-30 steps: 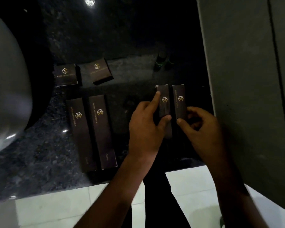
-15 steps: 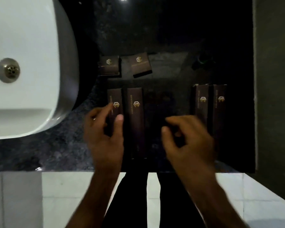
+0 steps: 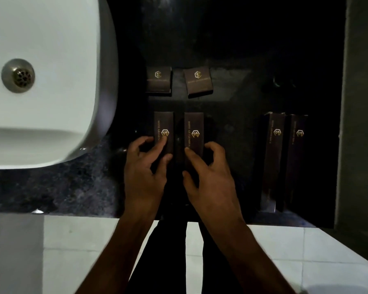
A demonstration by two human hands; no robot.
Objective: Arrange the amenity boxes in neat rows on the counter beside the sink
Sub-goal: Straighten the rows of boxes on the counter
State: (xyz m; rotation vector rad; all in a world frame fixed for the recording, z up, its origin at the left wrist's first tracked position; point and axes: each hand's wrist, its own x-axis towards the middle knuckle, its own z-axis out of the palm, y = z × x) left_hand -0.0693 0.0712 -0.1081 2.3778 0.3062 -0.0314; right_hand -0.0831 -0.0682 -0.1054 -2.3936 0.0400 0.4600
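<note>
Several dark brown amenity boxes with gold logos lie on the black stone counter (image 3: 51, 187). Two long boxes sit side by side just right of the sink: the left long box (image 3: 164, 126) is clasped by my left hand (image 3: 146, 170), fingers on either side of it. My right hand (image 3: 208, 177) grips the right long box (image 3: 194, 128) the same way. A narrow gap separates the two. Behind them lie two small square boxes, one (image 3: 159, 80) straight, the other (image 3: 198, 81) slightly skewed. Two more long boxes (image 3: 273, 149) (image 3: 296, 149) rest together at the far right.
The white sink basin (image 3: 51, 81) with its metal drain (image 3: 18, 75) fills the left. A grey wall (image 3: 361, 124) bounds the counter on the right. A small dark bottle (image 3: 282, 82) stands dimly at the back right. White floor tiles (image 3: 285, 251) show below the counter edge.
Both hands left the right-hand pair of long boxes and moved left. They now hold the pair beside the sink. The view swung left, bringing the sink in.
</note>
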